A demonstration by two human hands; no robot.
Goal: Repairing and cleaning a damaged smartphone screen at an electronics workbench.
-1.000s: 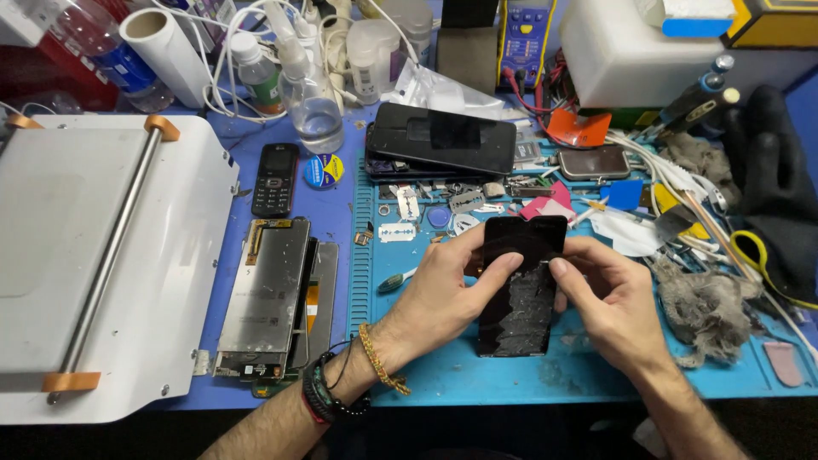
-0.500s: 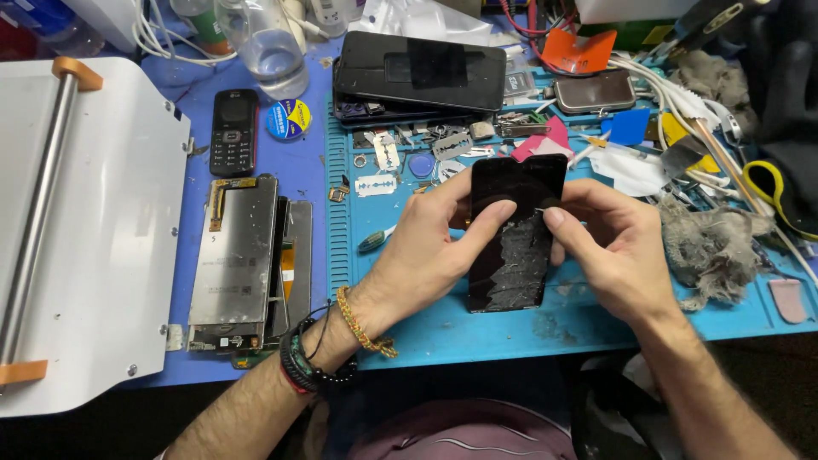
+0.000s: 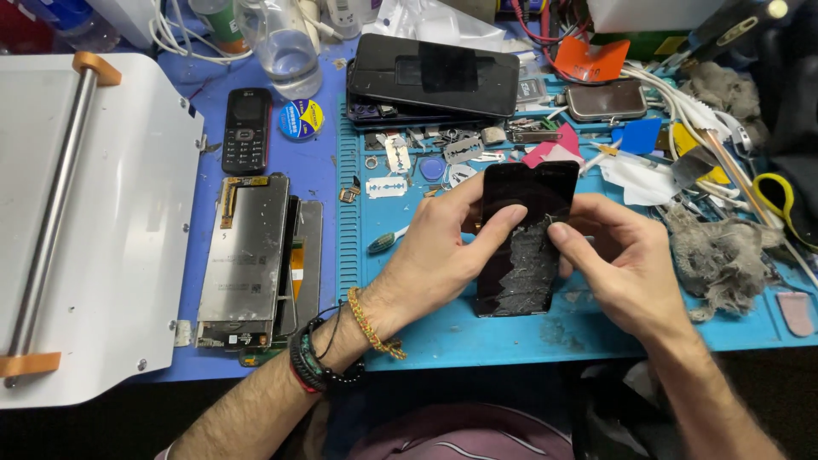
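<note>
While both hands grip black phone screen (image 3: 524,243) above blue mat (image 3: 443,332): left hand (image 3: 439,251) clasps left edge, thumb across glass; right hand (image 3: 626,260) pinches right edge beside grey residue patch. Bare metal display panel (image 3: 247,260) lies well left of left hand.

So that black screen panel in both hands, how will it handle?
The panel looks thin and stiff, probably light. Grey residue across its lower half suggests a grippy, rough face. Both hands, left and right, hold it by the edges, so it seems fragile.
</note>
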